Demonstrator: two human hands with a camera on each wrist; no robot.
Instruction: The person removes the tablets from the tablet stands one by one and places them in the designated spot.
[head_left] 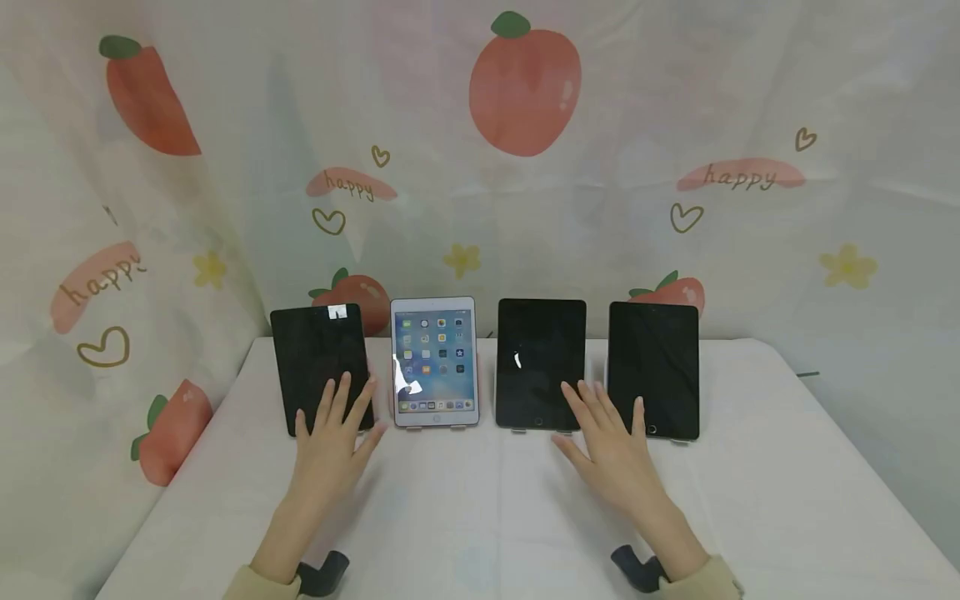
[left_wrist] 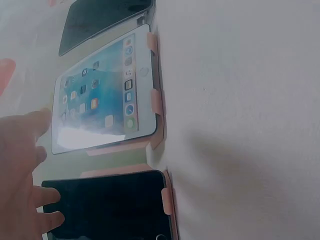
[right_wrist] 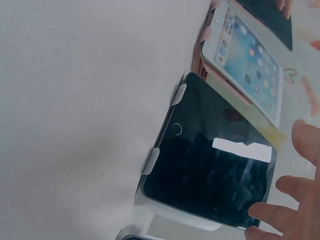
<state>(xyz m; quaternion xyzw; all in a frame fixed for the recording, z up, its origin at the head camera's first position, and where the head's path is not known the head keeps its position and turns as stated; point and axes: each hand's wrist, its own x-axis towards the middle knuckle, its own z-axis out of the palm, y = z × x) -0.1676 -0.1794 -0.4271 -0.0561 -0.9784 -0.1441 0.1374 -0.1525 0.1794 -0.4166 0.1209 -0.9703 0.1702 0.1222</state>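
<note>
My left hand [head_left: 324, 454] is held with spread, straight fingers in front of the leftmost black tablet [head_left: 315, 342]; whether they touch its screen I cannot tell. Beside it stands a white tablet [head_left: 435, 350] with a lit screen of app icons. My right hand [head_left: 617, 458], fingers also extended, hovers before the gap between a third, dark-screened tablet [head_left: 536, 350] and the rightmost black tablet [head_left: 654, 358]. Neither hand holds anything. In the left wrist view, pink stand clips [left_wrist: 156, 102] support the white tablet's lower edge. Pale clips [right_wrist: 151, 161] hold a black tablet in the right wrist view.
The tablets lean back in a row along the far side of a table with a white cloth [head_left: 465, 508]. Behind them hangs a pale curtain [head_left: 420, 100] printed with fruit, hearts and flowers. Dark straps [head_left: 324, 575] show at both wrists.
</note>
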